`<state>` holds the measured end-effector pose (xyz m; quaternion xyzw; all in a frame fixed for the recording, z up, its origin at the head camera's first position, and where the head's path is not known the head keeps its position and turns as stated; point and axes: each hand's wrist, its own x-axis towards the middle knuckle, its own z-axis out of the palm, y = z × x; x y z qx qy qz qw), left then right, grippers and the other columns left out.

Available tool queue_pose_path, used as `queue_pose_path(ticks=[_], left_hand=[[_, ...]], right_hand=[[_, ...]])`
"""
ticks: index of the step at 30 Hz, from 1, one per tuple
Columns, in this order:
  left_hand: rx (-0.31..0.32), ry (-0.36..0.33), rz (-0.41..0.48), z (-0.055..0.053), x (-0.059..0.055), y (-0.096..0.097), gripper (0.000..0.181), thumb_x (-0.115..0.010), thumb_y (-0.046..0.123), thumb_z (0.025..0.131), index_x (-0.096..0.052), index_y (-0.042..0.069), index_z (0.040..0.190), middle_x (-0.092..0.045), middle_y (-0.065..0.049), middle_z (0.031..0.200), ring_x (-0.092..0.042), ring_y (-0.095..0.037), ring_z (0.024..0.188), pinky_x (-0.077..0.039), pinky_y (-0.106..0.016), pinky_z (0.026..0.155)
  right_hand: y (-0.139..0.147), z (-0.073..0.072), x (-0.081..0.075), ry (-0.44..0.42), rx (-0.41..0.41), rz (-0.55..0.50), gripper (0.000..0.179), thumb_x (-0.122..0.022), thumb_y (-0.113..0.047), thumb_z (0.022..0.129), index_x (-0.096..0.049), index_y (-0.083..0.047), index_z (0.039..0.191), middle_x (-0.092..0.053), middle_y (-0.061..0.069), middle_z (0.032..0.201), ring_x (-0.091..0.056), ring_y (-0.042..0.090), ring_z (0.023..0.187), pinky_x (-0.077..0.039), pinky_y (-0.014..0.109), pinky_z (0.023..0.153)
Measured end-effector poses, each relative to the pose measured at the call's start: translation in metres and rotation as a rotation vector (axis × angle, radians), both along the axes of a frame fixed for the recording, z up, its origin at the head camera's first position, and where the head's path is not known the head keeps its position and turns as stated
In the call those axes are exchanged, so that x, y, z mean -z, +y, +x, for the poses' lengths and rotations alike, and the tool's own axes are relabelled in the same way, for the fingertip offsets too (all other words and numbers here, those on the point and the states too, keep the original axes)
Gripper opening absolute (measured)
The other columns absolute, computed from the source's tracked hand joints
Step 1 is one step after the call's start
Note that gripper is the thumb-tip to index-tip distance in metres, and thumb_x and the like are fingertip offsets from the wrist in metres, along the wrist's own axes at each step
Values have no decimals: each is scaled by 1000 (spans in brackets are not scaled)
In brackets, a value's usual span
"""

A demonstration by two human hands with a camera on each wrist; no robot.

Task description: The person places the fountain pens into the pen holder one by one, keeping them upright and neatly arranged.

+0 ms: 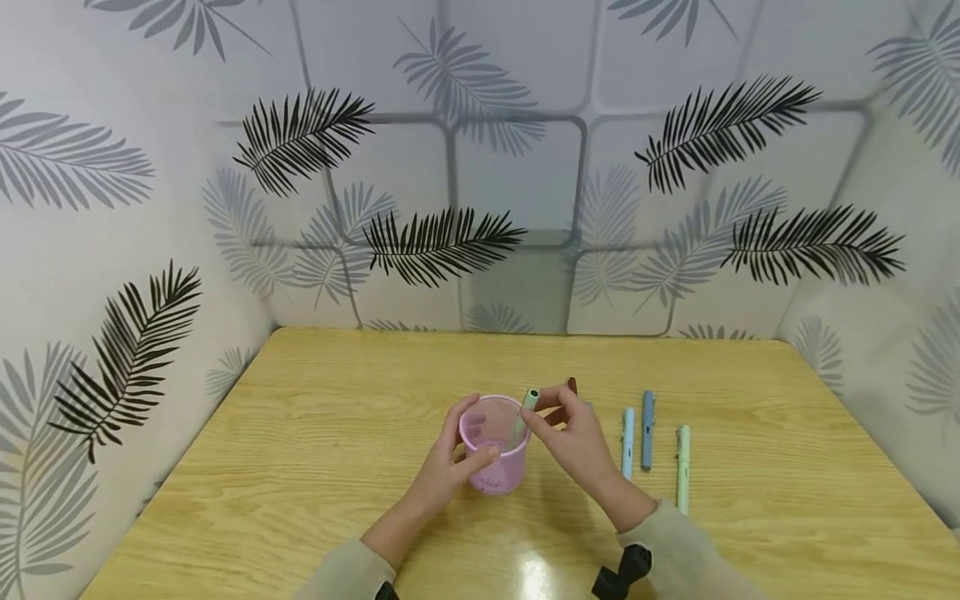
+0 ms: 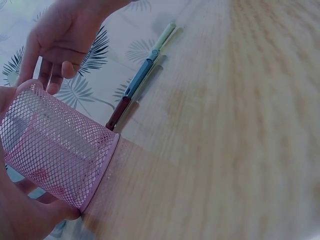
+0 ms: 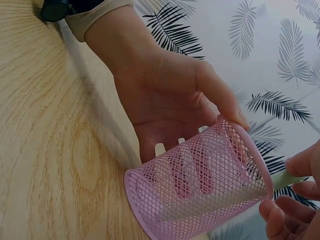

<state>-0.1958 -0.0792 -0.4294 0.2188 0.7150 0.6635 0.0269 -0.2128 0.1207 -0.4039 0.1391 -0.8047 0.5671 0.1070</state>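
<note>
A pink mesh pen cup (image 1: 497,479) is held by my left hand (image 1: 441,473), thumb over the near side of the rim and fingers around the far left side. In the right wrist view, those fingers show through the mesh behind the cup. My right hand (image 1: 581,442) pinches the top end of a pale green pen (image 1: 531,400) at the right of the rim. Most of that pen (image 3: 282,179) slants down inside the cup, visible through the mesh. The cup's base is at the tabletop in the left wrist view.
To the right on the wooden table (image 1: 337,400) lie a light blue pen (image 1: 627,442), a dark blue pen (image 1: 648,429) and a light green pen (image 1: 683,467). A dark red pen (image 1: 572,385) is partly hidden behind my right hand. Leaf-patterned walls (image 1: 517,183) enclose the table's back and sides.
</note>
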Motion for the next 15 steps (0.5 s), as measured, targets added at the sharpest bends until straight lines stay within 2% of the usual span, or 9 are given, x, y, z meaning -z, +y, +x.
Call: queue_pose_path(ticks=[5, 8, 12, 15], left_hand=[[4, 6, 7, 0, 0, 2, 70, -60, 9, 88, -19, 9, 145, -30, -31, 136, -33, -48, 124, -33, -56, 97], [5, 6, 3, 0, 0, 2, 71, -59, 10, 89, -18, 10, 146, -29, -31, 137, -33, -48, 124, -34, -56, 97], [0, 3, -10, 0, 0, 2, 71, -60, 11, 89, -18, 12, 146, -29, -31, 138, -34, -48, 124, -35, -54, 96], [-1, 4, -18, 0, 1, 1, 71, -60, 11, 89, -18, 13, 146, -29, -31, 137, -34, -48, 124, -35, -55, 96]], right_hand=[[1, 1, 2, -58, -25, -27, 22, -66, -18, 87, -60, -4, 104, -59, 11, 99, -57, 21, 71, -46, 25, 52], [4, 2, 2, -103, -31, -54, 23, -64, -17, 89, -58, -3, 106, -58, 12, 101, -59, 26, 72, -44, 25, 48], [10, 3, 1, -148, -14, -85, 23, -62, -16, 90, -57, -3, 109, -59, 12, 101, -59, 33, 75, -44, 24, 48], [16, 4, -1, -171, 3, -87, 23, -61, -18, 91, -57, -5, 110, -59, 11, 101, -60, 31, 74, -44, 25, 48]])
